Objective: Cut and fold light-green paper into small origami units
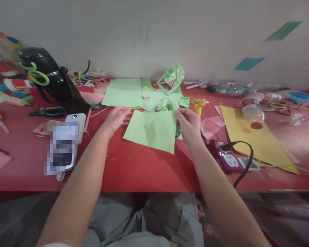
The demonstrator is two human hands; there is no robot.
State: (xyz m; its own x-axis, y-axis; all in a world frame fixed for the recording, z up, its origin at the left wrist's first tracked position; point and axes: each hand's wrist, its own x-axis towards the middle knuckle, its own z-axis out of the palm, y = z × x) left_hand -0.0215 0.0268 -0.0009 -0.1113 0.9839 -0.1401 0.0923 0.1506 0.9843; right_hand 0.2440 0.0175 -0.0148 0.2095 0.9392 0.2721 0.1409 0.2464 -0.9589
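Observation:
A square sheet of light green paper [150,130] is held up over the red tabletop, slightly tilted. My right hand [189,123] pinches its upper right corner between thumb and fingers. Beside the upper left corner is my left hand [116,120], its fingers stretched out and apart from the sheet as far as I can see. Behind the sheet lie folded green paper pieces [167,99], with a pleated green paper flower [175,74] standing among them. A larger green sheet [123,92] rests flat to their left.
On the left are a black bottle [58,82], pliers [47,112] and a phone [63,147]. To the right sit a yellow glue gun [199,104], a purple power strip [225,157] with cables, yellow paper [257,144] and a plastic bottle [252,109]. The table's front edge [149,190] is near my lap.

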